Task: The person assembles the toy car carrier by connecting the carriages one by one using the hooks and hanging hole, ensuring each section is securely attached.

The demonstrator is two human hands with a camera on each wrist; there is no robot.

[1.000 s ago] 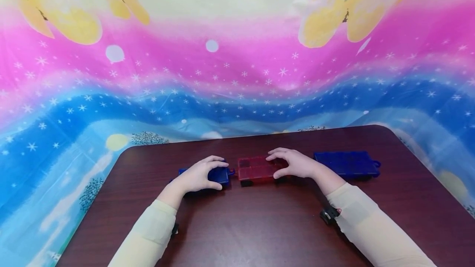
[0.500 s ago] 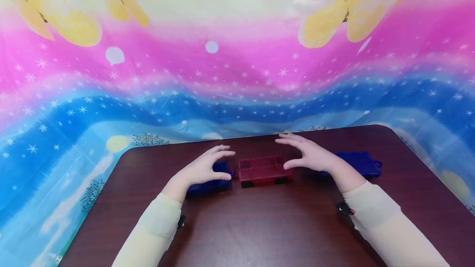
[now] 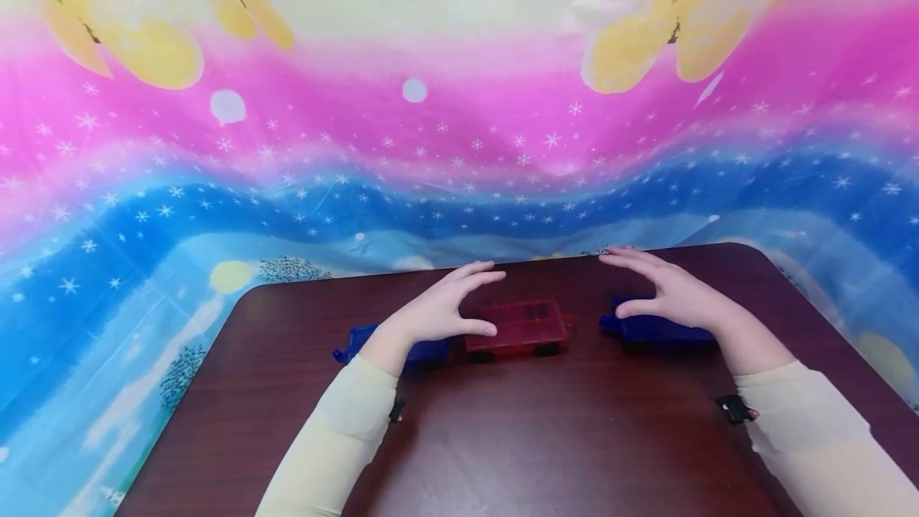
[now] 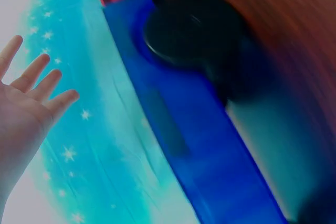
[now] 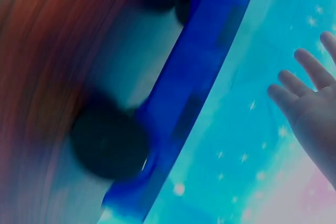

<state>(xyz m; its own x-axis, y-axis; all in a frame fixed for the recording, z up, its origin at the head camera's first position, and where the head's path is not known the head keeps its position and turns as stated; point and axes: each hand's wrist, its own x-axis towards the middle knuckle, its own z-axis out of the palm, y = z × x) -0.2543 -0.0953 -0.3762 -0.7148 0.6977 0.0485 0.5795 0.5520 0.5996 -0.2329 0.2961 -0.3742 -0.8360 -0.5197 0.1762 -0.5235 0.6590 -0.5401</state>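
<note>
Three toy wagons stand in a row on the dark wood table: a blue wagon [image 3: 362, 337] at left, a see-through red wagon [image 3: 527, 328] in the middle, another blue wagon [image 3: 656, 331] at right. My left hand [image 3: 438, 308] has its fingers spread and overlaps the left blue wagon and the red one's near end. Over the right blue wagon, my right hand [image 3: 682, 297] is spread too, hiding part of it. Close in the left wrist view is a blue side with a black wheel [image 4: 194, 30]; the right wrist view shows a similar blue side [image 5: 194, 61].
The brown table [image 3: 517, 437] has rounded back corners. Behind it hangs a pink and blue cloth [image 3: 431, 142] with snowflakes, close to the table's back edge. A small black device [image 3: 735, 409] sits at the right sleeve, another [image 3: 396, 409] at the left.
My right hand has come off the red wagon and moved right over the right blue wagon. My left hand has left the left blue wagon, rising and shifting right.
</note>
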